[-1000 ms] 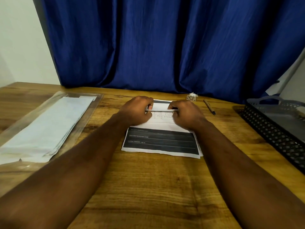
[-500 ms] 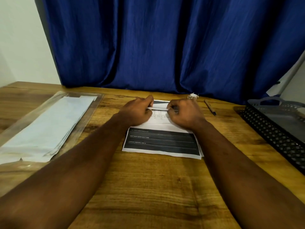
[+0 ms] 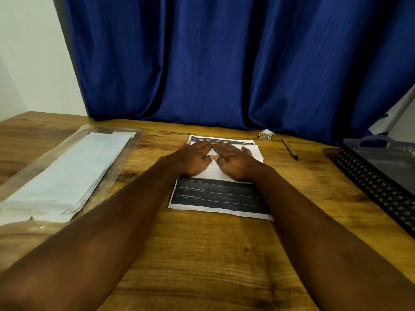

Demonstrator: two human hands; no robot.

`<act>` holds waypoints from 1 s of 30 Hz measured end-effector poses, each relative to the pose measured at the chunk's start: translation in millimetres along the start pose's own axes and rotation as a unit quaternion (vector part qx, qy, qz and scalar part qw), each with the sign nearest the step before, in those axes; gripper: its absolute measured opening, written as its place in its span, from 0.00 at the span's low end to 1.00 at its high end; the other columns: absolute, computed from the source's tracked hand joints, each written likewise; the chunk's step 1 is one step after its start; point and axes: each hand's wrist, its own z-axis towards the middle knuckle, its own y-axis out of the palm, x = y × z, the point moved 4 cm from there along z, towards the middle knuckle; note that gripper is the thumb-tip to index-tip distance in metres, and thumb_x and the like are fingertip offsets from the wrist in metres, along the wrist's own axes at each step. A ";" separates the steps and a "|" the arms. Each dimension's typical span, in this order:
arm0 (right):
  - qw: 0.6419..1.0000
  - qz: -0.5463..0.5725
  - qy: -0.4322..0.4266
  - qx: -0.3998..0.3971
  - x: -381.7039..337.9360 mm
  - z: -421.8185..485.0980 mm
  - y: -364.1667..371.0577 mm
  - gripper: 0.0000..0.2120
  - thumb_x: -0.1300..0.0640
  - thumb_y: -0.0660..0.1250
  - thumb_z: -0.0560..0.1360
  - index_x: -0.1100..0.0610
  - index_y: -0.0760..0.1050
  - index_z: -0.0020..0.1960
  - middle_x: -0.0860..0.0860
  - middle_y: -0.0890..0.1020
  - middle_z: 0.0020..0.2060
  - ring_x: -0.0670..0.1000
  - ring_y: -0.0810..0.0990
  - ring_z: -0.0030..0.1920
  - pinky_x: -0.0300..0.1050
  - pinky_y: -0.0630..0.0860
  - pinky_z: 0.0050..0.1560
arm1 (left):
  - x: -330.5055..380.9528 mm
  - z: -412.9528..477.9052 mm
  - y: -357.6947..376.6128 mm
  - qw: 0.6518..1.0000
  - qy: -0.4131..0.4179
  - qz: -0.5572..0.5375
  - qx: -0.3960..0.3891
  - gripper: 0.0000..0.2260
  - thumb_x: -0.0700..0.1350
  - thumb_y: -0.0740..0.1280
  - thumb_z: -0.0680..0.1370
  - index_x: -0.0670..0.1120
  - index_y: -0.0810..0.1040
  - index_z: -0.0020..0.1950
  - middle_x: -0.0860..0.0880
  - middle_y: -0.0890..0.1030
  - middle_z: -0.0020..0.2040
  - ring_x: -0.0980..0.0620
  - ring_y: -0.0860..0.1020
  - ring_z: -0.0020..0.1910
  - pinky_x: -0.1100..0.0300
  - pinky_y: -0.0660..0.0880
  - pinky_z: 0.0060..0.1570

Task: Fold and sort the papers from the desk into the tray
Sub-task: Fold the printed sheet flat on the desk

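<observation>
The printed sheet (image 3: 220, 196) is pressed flat by left hand (image 3: 195, 158) and right hand (image 3: 235, 163), fingers (image 3: 203, 146) straight, close together (thin, floppy, probably slippery); best pinched at the far corners.

You work with both arms uncovered. Your left forearm (image 3: 101, 232) and right forearm (image 3: 314, 232) show bare skin along their whole visible length, each broad toward the elbow and narrowing to the wrist. Your left grip (image 3: 195, 158) and right grip (image 3: 235, 162) are bare as well, and you see them from the back, with the knuckles standing out as low ridges. Your fingernails (image 3: 211, 157) are cut short. Finer marks on the skin are too blurred to make out.
</observation>
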 end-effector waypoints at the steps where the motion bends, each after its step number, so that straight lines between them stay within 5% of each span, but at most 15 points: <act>1: 1.000 -0.005 0.014 -0.011 1.8 -0.4 0.8 0.28 0.43 0.44 0.89 0.45 0.45 0.87 0.47 0.45 0.86 0.48 0.43 0.86 0.63 0.38 0.82 | -0.3 1.1 1.9 1.000 0.000 0.020 -0.015 0.28 0.58 0.47 0.87 0.50 0.46 0.85 0.49 0.45 0.85 0.51 0.45 0.84 0.47 0.44 0.80; 5: 0.996 0.004 0.090 -0.024 20.4 -4.7 -3.7 0.27 0.38 0.41 0.87 0.36 0.44 0.85 0.45 0.43 0.86 0.51 0.40 0.85 0.69 0.33 0.80 | 2.5 -0.4 4.2 1.000 -0.018 0.011 -0.008 0.29 0.61 0.44 0.87 0.51 0.46 0.85 0.52 0.43 0.85 0.53 0.43 0.83 0.44 0.40 0.81; 13: 0.986 0.010 0.166 -0.019 50.3 -14.2 -4.3 0.30 0.35 0.42 0.86 0.40 0.42 0.86 0.47 0.41 0.86 0.55 0.39 0.85 0.75 0.35 0.78 | 10.8 -7.6 -8.2 0.998 -0.044 -0.011 0.046 0.23 0.52 0.50 0.88 0.51 0.59 0.84 0.51 0.56 0.85 0.49 0.53 0.83 0.44 0.48 0.82; 19: 0.993 0.019 0.116 0.030 54.8 -25.0 -7.5 0.32 0.34 0.48 0.86 0.43 0.48 0.87 0.48 0.47 0.87 0.55 0.43 0.86 0.72 0.36 0.80 | 4.9 -8.7 -9.0 0.991 -0.052 -0.079 0.091 0.24 0.51 0.57 0.86 0.50 0.62 0.83 0.50 0.60 0.84 0.49 0.56 0.82 0.47 0.52 0.81; 25: 0.994 0.043 0.085 0.051 53.5 -28.6 -7.4 0.32 0.36 0.50 0.86 0.43 0.48 0.87 0.48 0.49 0.87 0.54 0.45 0.86 0.70 0.36 0.80 | 0.5 -7.7 -7.7 0.985 -0.077 -0.122 0.091 0.34 0.55 0.62 0.84 0.55 0.48 0.85 0.44 0.57 0.84 0.41 0.56 0.82 0.42 0.53 0.79; 30: 0.993 0.058 0.078 0.072 53.1 -28.1 -7.7 0.33 0.36 0.53 0.85 0.43 0.51 0.86 0.48 0.52 0.86 0.55 0.47 0.86 0.70 0.39 0.80 | -3.1 -7.3 -12.3 0.976 -0.078 -0.160 0.128 0.36 0.54 0.67 0.81 0.51 0.53 0.84 0.44 0.65 0.79 0.42 0.60 0.79 0.42 0.60 0.77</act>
